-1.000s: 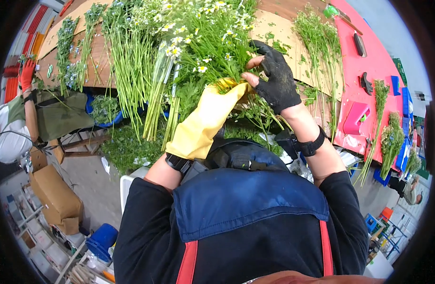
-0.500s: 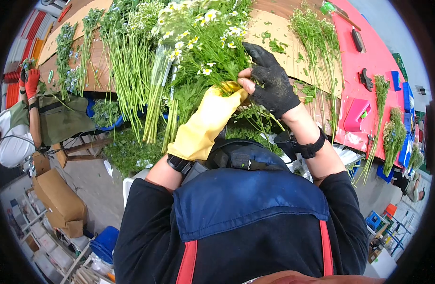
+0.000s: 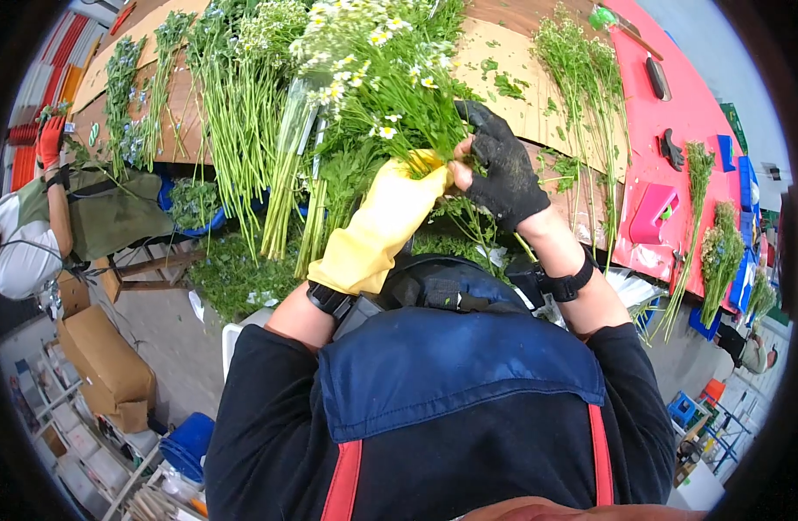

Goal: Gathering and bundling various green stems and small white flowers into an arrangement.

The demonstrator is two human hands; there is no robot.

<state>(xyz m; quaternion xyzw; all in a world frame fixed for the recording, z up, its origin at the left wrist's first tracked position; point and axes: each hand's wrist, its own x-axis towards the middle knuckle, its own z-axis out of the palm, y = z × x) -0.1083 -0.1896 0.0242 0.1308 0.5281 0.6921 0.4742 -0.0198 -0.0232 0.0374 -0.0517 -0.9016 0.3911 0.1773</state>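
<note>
My left hand (image 3: 397, 204), in a yellow rubber glove, is closed round a leafy bunch of white daisy-like flowers (image 3: 416, 87) with yellow centres. The blooms point away from me. Against the bunch's right side is my right hand (image 3: 496, 165), in a dirty black glove with bare thumb and fingertip. That thumb and finger close on stems beside the yellow glove; their exact contact is partly hidden. Loose stems (image 3: 479, 227) hang below both hands. Left of the bunch lie a clear plastic sleeve (image 3: 296, 117) and long bare green stems (image 3: 243, 148).
Cardboard (image 3: 496, 65) with leaf scraps covers part of the table. Thin stems (image 3: 586, 95) lie to the right, near a red tabletop (image 3: 677, 113) holding a knife (image 3: 656, 78) and a pink holder (image 3: 651, 213). A co-worker in red gloves (image 3: 50, 143) stands left. Cut greenery (image 3: 243, 278) sits below.
My right hand has shifted slightly right and down, its fingers drawn in more at the stems. The flower bunch has swung a little right in my left hand.
</note>
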